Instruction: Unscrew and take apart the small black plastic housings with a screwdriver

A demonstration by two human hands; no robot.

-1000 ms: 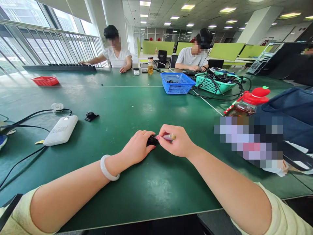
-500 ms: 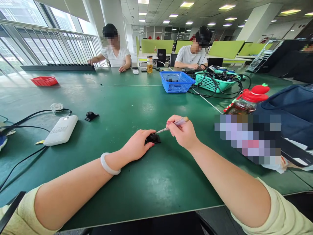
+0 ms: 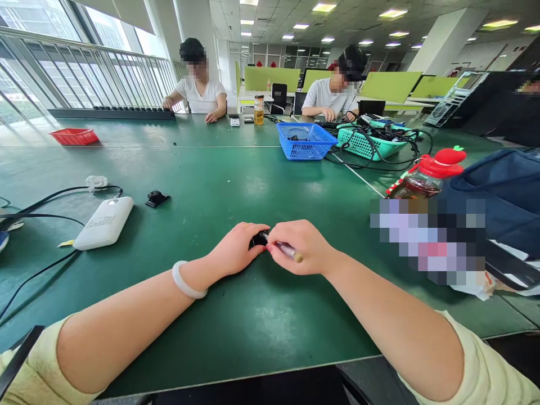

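Under the fingers of my left hand (image 3: 233, 248), a small black plastic part (image 3: 258, 240) is held against the green table; its far side is partly covered. My right hand (image 3: 304, 246) pinches a slim pen-like tool (image 3: 288, 251) with a pale handle and a tan rear end. The tool's tip meets or comes very near the part, half hidden by my fingers, and its rear end slants down towards me. Farther left on the table lies a similar black part (image 3: 157, 198).
A white power bank (image 3: 104, 224) with black cables lies to the left. Beyond are a red tray (image 3: 74, 136), a blue basket (image 3: 306, 142) and a green basket (image 3: 371, 143) with cables. A red-lidded bottle (image 3: 439, 166) and dark bag (image 3: 498, 194) stand right. Two people sit opposite.
My right hand has moved left and closer to my left hand. The tool has swung so that its rear end points towards me. My left hand stays on the black part.
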